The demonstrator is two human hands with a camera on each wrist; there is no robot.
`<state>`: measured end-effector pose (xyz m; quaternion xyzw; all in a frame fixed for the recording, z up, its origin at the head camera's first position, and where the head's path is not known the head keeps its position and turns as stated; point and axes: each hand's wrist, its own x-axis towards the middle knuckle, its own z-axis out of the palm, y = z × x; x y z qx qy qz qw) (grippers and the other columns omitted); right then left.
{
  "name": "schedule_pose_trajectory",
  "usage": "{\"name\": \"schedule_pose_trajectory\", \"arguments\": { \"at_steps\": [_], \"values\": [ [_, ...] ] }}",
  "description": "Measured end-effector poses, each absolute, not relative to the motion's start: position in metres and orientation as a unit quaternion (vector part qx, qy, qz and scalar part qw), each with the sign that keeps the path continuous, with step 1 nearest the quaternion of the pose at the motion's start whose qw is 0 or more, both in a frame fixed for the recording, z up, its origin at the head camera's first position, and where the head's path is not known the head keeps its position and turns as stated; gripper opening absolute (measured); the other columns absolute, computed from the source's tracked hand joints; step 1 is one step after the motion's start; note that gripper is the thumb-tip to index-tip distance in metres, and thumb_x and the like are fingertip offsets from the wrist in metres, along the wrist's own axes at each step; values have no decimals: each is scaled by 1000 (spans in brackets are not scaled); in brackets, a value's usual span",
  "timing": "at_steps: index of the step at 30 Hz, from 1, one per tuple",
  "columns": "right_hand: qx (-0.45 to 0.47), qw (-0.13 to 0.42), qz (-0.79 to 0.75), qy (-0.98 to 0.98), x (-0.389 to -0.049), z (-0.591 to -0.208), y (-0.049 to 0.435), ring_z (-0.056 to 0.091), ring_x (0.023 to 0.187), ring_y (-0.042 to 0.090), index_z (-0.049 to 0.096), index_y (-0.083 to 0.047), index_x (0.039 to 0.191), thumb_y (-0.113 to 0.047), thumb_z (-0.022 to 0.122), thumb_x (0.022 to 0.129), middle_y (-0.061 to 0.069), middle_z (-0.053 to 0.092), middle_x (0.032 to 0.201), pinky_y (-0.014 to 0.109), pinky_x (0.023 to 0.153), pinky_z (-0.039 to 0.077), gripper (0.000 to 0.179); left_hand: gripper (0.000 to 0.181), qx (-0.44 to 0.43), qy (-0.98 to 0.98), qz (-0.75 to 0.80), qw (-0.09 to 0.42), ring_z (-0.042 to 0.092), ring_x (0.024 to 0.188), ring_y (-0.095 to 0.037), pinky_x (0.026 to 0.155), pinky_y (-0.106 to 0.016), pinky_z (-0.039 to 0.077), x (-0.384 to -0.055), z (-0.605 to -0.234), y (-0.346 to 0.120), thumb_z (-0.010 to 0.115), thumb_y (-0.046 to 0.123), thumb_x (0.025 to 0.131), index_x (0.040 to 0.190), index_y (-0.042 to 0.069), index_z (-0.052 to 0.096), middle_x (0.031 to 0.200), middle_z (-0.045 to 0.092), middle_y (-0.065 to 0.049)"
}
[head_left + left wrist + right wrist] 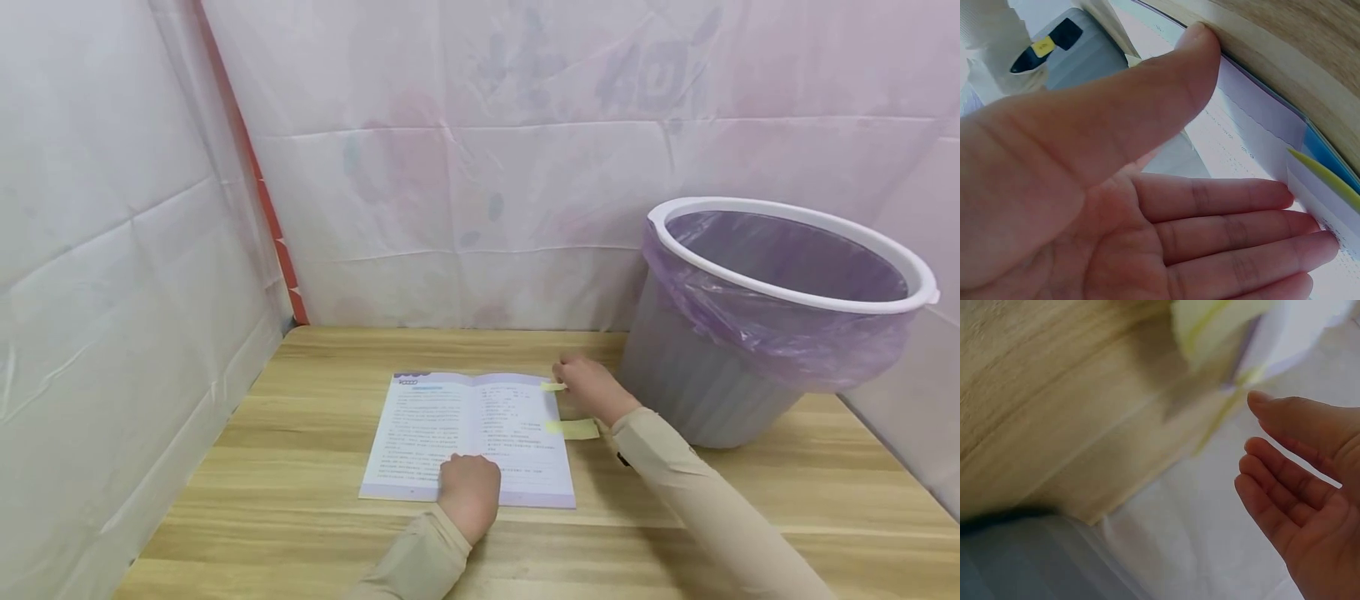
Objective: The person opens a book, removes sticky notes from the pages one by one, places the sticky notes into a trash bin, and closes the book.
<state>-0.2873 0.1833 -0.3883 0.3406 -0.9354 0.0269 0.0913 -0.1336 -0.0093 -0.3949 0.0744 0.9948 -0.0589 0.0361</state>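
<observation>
An open booklet with printed pages and purple margins lies on the wooden table. My left hand rests at its lower edge near the fold; in the left wrist view its fingers are stretched out over the page, thumb apart. Two yellow sticky notes stick out past the right page: a small upper note and a longer lower note. My right hand is beside the upper note, its fingertips close to it. In the right wrist view its fingers bend loosely, with nothing visible between them and the thumb.
A grey trash bin with a white rim and a purple liner stands right of the booklet, close to my right forearm. White patterned sheeting hangs behind the table and along its left side.
</observation>
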Motion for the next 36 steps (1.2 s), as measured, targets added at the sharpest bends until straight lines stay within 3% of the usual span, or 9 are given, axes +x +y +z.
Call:
{"name": "schedule_pose_trajectory", "arguments": {
  "at_steps": [5,12,22,29,36],
  "values": [
    [351,97,4,-931,-298,-399,182,52,61,17,65,-2,80,8,72,78,5,55,73,27,55,46,12,15,72,995,-61,36,69,83,-27,74,-37,57,-133,-393,-9,79,18,75,84,7,74,82,71,-9],
    [333,96,-67,-936,-300,-407,177,59,72,25,69,0,90,3,67,86,10,60,83,35,62,53,6,15,73,995,-64,34,69,81,-26,72,-37,57,-133,-393,-9,80,17,74,83,7,74,81,71,-9],
    [312,115,-58,-941,-299,-404,177,60,73,25,69,2,90,2,68,84,11,61,83,35,64,54,6,16,73,995,-65,28,69,81,-26,71,-37,57,-134,-395,-8,79,18,74,84,7,74,81,71,-9],
    [284,112,-32,-952,-297,-399,178,62,85,32,66,6,98,10,64,84,18,63,92,39,75,55,15,15,67,995,-67,30,69,81,-26,71,-36,56,-133,-395,-8,80,18,74,84,8,74,82,71,-8],
    [278,144,-9,-950,-291,-390,182,62,82,30,65,6,95,11,65,83,16,61,89,38,72,56,13,14,66,995,-68,21,68,77,-25,69,-36,56,-133,-394,-8,78,17,75,83,6,74,78,70,-9]
  ]
}}
